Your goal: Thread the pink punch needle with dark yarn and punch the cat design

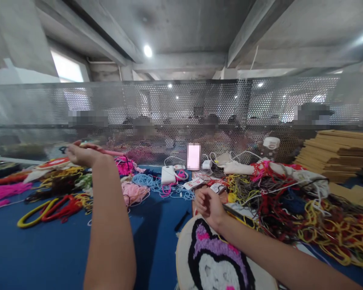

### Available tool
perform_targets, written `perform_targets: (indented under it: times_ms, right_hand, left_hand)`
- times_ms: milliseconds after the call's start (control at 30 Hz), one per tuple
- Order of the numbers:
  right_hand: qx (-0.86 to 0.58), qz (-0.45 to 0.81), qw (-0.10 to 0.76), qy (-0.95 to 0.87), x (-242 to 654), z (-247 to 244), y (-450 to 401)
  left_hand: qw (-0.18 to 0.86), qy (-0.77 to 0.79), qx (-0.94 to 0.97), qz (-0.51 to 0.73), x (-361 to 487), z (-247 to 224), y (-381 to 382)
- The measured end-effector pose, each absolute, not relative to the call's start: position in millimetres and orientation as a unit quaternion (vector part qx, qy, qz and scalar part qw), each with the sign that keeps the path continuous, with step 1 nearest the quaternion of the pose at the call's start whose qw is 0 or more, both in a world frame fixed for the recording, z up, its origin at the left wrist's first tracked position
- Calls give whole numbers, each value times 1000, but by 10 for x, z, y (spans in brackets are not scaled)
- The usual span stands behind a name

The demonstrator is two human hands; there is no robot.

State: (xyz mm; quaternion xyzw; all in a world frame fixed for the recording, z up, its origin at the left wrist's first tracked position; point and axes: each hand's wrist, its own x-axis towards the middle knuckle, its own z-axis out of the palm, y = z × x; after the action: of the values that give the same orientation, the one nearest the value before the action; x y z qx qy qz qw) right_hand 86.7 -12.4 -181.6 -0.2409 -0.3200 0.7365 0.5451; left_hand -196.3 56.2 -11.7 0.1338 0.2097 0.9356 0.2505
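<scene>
My left hand (pixel 81 155) is raised over the yarn on the left, its fingers bent together. A small dark loop (pixel 63 150) shows by its fingertips, and a pink rod-like thing (pixel 113 153) lies behind the wrist; whether the hand holds either is unclear. Below, at the front, a round hoop (pixel 179 262) carries cream cloth with a tufted cartoon figure (pixel 219 245) in black, purple, white and pink yarn. My right hand (pixel 211 208) is at the hoop's upper edge with curled fingers. What lies inside them is hidden. The hoop's lower part is cut off by the frame.
Tangled yarn in several colours (pixel 269 205) heaps on the right of the blue table (pixel 157 249). A yellow yarn loop (pixel 33 217) and pink yarn (pixel 134 193) lie left. White power bank (pixel 168 175) and cables sit mid-table. A perforated metal screen (pixel 169 100) stands behind; cardboard (pixel 335 155) is stacked right.
</scene>
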Motion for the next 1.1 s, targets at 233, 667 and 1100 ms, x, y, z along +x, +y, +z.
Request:
perform_targets:
  times_ms: [233,667,1100]
  right_hand:
    - [-276,723,549,-318,843,-1852,-92]
    - [-319,693,495,-416,815,-1836,-144]
    - [-327,666,452,-495,799,-1850,-151]
  left_hand:
    - [103,174,175,964,-1748,21,515]
    - [230,153,204,939,-1670,89,507]
    - [296,157,250,908,-1569,105,522]
